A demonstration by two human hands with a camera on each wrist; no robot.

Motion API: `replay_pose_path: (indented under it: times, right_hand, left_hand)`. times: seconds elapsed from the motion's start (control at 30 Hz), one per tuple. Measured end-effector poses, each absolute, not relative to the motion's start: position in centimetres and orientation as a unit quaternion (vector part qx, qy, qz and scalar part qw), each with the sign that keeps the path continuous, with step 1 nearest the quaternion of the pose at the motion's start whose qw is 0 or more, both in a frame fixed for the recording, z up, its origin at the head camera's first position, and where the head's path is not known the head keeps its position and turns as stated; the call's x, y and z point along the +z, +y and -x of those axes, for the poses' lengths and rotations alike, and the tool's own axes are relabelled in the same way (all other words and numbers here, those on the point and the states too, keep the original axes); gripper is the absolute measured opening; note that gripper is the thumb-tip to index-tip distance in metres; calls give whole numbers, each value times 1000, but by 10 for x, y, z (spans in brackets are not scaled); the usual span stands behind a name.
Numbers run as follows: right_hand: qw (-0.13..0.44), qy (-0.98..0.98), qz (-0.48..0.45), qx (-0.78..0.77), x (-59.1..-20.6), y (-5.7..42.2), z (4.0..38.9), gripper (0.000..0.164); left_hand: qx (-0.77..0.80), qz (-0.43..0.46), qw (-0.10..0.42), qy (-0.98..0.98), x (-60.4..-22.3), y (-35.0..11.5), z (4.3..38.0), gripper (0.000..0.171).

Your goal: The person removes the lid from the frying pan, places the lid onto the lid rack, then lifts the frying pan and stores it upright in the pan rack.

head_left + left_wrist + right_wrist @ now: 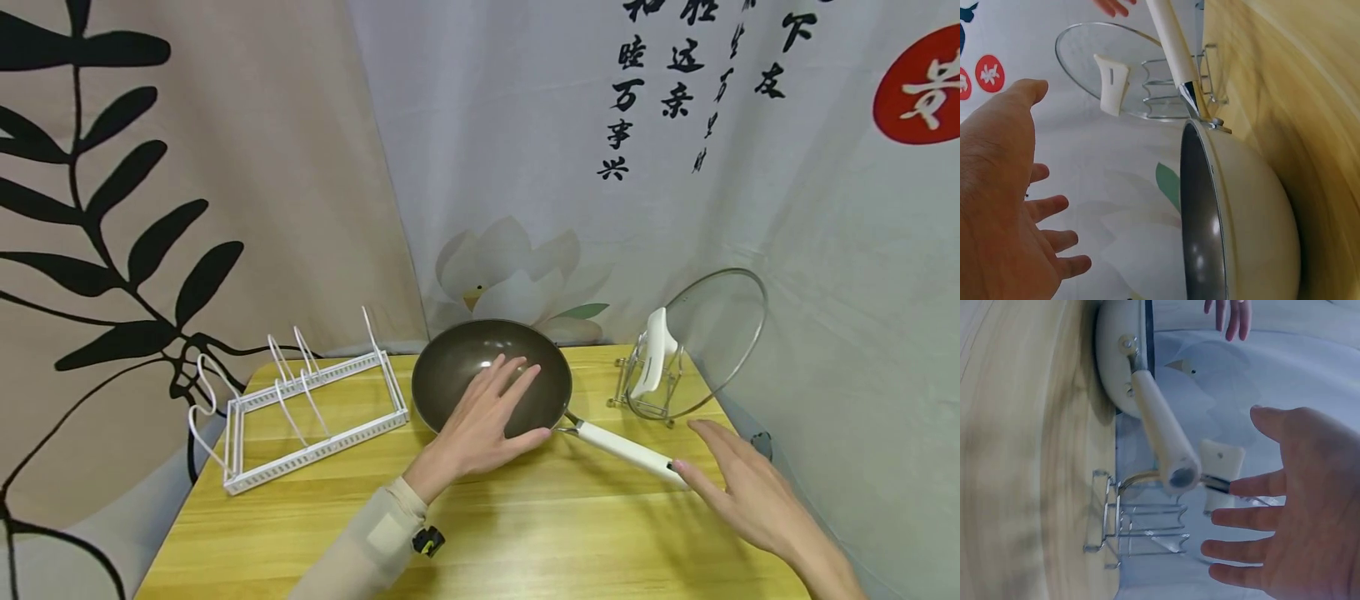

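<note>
A wok [450, 375] with a dark inside, a cream outside and a white handle [626, 450] sits on the wooden table. My left hand [487, 417] hovers over the wok's near side, fingers spread, holding nothing; the left wrist view shows it apart from the wok's rim [1210, 187]. Beside the handle's end is my right hand [750, 492], fingers extended. In the right wrist view a gap shows between the palm and the handle [1166, 437]. Behind that hand, a glass lid [712, 350] with a white knob [656, 354] leans upright in a wire stand [667, 387].
On the left of the table [525, 542] lies a white rack [315, 450] with several upright wire dividers. A printed curtain [510, 167] hangs right behind the table's back edge. The lid and its stand are near the right edge.
</note>
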State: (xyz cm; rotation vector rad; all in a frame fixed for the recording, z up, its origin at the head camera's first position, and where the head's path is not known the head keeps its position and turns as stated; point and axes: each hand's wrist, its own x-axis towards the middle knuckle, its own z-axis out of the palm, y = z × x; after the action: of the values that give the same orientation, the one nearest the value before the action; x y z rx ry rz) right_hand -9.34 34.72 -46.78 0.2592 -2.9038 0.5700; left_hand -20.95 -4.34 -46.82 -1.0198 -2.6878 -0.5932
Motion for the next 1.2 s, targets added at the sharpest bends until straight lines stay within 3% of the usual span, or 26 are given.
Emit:
replay_pose_path:
  times: [0.67, 1.2]
  right_hand:
    - [66, -960, -162, 219, -445, 306, 87, 64]
    - [49, -956, -188, 221, -457, 288, 107, 63]
  left_hand:
    - [-200, 324, 130, -915, -480, -85, 188, 93]
    - [-240, 237, 89, -937, -502, -127, 172, 92]
